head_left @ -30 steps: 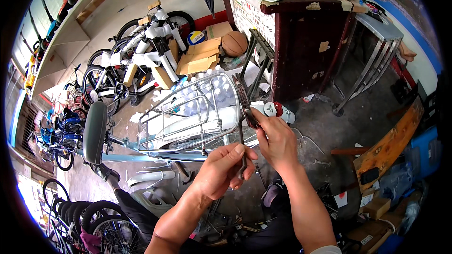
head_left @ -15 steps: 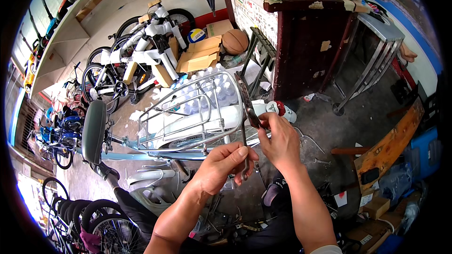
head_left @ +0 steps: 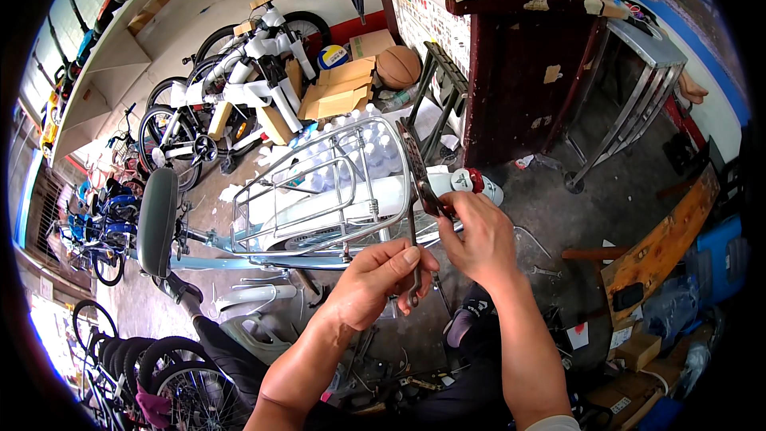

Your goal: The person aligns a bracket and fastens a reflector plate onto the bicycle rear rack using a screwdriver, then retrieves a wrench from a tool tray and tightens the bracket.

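My left hand (head_left: 383, 275) is closed round a slim dark wrench (head_left: 416, 279), whose forked end shows below the fingers. Its shank runs up to the rear end of a silver bicycle luggage rack (head_left: 351, 227). With bent fingers, my right hand (head_left: 481, 235) grips the lower end of a dark, rust-marked metal tool (head_left: 418, 161). That tool lies along the rack's end; its exact kind is hard to make out, and my fingers cover its lower tip. Under the rack are a white mudguard (head_left: 367, 203) and a red rear light (head_left: 476, 182).
The pale blue bicycle's dark saddle (head_left: 158, 222) stands at left. Beyond the rack are packed water bottles (head_left: 371, 152), wrapped bicycles (head_left: 239, 88) and a basketball (head_left: 398, 68). A dark red counter (head_left: 531, 80) rises at the back right, with a wooden board (head_left: 666, 243) nearer. Loose tools lie below.
My right hand has shifted slightly to the right, and the dark tool's lower end has turned a little with it. The left hand stays in place on the wrench.
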### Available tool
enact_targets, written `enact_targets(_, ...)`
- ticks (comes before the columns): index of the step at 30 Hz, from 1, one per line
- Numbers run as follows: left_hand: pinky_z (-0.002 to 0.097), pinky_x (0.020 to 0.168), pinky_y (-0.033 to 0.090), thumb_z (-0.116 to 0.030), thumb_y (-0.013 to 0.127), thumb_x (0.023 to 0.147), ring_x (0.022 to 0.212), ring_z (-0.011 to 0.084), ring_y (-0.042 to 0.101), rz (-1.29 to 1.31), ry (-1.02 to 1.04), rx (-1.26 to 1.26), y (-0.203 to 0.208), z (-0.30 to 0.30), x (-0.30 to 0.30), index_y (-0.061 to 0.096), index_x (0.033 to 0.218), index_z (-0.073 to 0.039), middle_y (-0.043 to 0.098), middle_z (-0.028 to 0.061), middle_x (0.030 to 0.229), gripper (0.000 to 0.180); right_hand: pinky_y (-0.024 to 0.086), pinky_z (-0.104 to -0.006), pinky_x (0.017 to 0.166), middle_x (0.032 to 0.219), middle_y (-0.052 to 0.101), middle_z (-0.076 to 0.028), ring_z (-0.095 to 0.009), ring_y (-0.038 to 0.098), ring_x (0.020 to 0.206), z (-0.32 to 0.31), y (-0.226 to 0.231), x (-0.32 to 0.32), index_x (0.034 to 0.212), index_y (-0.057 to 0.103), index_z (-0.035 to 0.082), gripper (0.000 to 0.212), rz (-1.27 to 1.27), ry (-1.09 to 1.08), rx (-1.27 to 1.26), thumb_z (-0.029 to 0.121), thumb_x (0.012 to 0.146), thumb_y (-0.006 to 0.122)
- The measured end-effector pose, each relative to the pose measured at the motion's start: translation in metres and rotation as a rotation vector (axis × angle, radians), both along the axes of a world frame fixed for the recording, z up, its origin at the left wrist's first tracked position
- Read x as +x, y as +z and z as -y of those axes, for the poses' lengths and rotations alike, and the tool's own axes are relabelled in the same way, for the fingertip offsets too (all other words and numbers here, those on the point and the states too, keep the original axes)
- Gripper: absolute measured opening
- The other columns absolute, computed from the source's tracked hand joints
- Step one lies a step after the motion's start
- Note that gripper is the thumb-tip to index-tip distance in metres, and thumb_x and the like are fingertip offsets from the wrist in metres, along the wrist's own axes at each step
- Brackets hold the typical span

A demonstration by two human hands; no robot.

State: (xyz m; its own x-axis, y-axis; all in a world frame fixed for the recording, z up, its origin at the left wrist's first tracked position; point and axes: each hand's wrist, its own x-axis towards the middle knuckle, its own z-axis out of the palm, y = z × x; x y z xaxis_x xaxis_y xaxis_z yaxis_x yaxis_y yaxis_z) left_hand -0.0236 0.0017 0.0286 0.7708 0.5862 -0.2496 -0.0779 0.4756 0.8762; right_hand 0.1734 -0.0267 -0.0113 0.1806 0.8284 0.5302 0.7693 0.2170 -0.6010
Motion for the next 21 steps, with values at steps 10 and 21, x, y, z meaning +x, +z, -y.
enact_targets(10, 0.0251, 0.048, 0.041, -0.035, 0.050, 0.104, 0.053, 0.0126, 0.049, 0.136, 0.038, -0.153, 0.011, 0.003, 0.002, 0.063, 0.101, 0.001, 0.059, 0.0100, 0.072, 0.039, 0.051, -0.0435, 0.066, 0.082, 0.065, -0.012, -0.033, 0.066, 0.074, 0.008, 0.014, 0.001, 0.115, 0.055, 0.006, 0.035, -0.108, 0.052, -0.126, 0.012, 0.083, 0.067)
enact_targets(21, 0.0239, 0.042, 0.040, -0.031, 0.048, 0.104, 0.044, 0.0088, 0.042, 0.200, 0.093, -0.286, 0.013, 0.009, 0.004, 0.061, 0.098, 0.001, 0.058, 0.0092, 0.070, 0.035, 0.052, -0.0442, 0.069, 0.088, 0.067, -0.011, -0.033, 0.066, 0.085, 0.009, 0.010, 0.003, 0.112, 0.056, 0.008, 0.028, -0.027, 0.074, -0.038, 0.009, 0.086, 0.064)
